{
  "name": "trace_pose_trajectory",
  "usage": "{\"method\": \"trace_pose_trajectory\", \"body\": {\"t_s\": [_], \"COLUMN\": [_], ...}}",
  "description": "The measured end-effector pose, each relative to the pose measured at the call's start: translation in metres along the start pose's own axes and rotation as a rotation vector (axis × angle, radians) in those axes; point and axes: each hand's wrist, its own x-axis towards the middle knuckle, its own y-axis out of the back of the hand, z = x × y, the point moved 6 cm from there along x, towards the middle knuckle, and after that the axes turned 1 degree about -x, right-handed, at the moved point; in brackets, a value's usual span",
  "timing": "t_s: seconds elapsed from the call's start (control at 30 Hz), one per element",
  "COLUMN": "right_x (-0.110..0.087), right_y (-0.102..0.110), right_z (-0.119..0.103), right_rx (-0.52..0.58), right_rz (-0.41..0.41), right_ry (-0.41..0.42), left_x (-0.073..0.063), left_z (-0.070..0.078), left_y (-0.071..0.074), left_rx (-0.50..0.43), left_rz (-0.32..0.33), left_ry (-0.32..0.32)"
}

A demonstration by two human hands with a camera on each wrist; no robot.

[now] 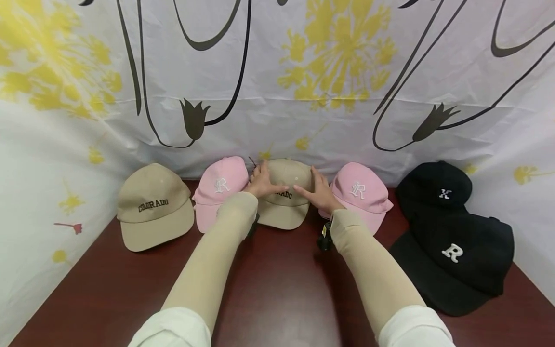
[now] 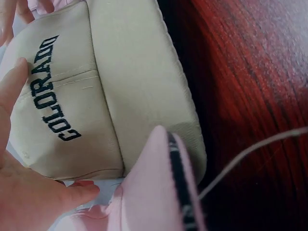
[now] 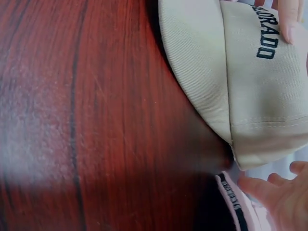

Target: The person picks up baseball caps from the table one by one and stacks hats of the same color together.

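A beige baseball cap [image 1: 282, 214] lettered COLORADO stands in the middle of a row, brim toward me. Both hands hold its crown, one from each side. My left hand [image 1: 260, 184] has its thumb on the front panel, beside the lettering in the left wrist view, while its other fingers go round the cap's left side. My right hand [image 1: 323, 193] spans the opposite side, thumb across the front and fingers along the edge. Pink caps [image 1: 221, 183] [image 1: 357, 190] with a white R flank it, close beside the hands. Part of the lettering is hidden by the left thumb in the head view.
Another beige COLORADO cap [image 1: 153, 202] sits at the far left. Two black caps [image 1: 433, 190] [image 1: 472, 246] overlap at the right. The dark red table [image 1: 282, 279] ends at a patterned cloth backdrop [image 1: 269, 62]. A thin pale cord [image 2: 250, 150] crosses in the left wrist view.
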Motion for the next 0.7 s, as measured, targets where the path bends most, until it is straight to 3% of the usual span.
{"method": "trace_pose_trajectory", "body": {"t_s": [0.3, 0.53, 0.7], "right_x": [0.003, 0.003, 0.004], "right_y": [-0.014, -0.015, -0.014], "right_z": [0.003, -0.004, -0.005], "right_rx": [0.129, 0.066, 0.147], "right_rz": [0.023, 0.072, 0.071], "right_ry": [-0.025, 0.019, 0.030], "left_x": [0.001, 0.003, 0.003], "left_z": [-0.010, -0.016, -0.017], "left_y": [-0.004, -0.004, -0.005], "left_rx": [-0.078, -0.104, -0.107], "left_rz": [-0.018, -0.033, -0.037], "left_ry": [0.062, 0.082, 0.076]}}
